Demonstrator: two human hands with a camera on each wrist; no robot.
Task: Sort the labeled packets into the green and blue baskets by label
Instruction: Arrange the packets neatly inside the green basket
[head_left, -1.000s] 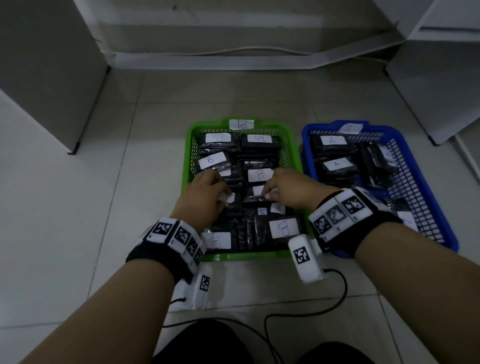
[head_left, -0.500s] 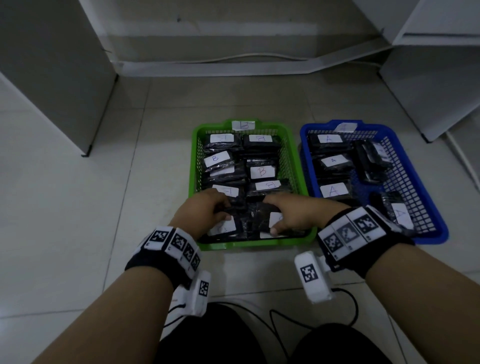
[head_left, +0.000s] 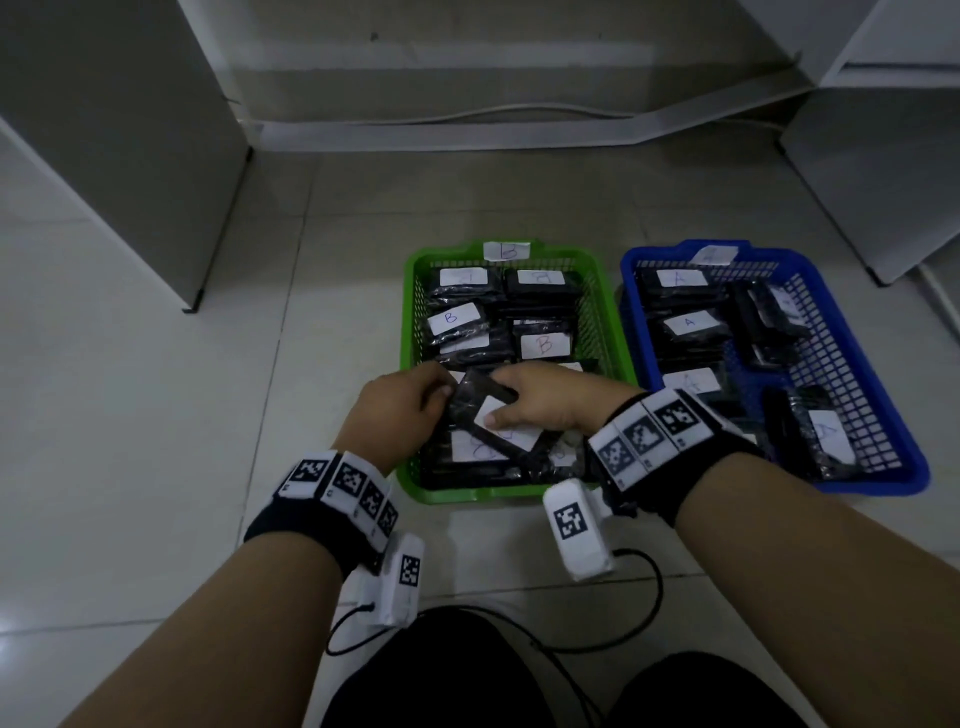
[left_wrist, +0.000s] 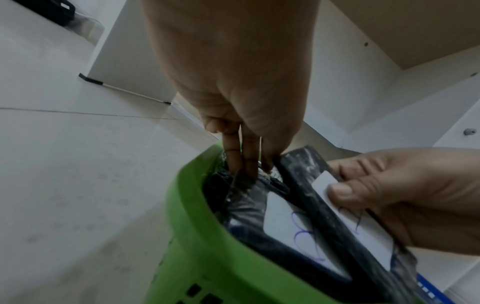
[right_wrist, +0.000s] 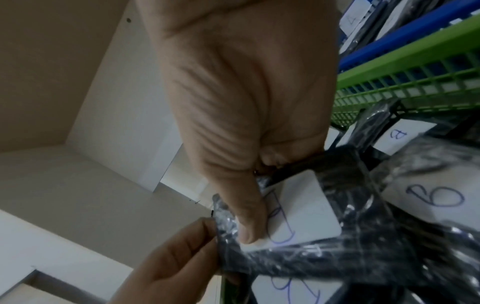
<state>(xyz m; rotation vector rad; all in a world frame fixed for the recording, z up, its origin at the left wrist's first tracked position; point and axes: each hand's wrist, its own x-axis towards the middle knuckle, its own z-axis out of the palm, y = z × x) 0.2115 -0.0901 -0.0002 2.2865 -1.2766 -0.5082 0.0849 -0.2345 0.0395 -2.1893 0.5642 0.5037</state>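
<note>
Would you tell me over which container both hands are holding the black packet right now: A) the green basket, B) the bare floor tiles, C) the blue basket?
A: the left hand and right hand hold the packet above the green basket.

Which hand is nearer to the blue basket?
Right. The right hand is over the green basket, toward its side that adjoins the blue basket; the left hand is at the green basket's far side.
</note>
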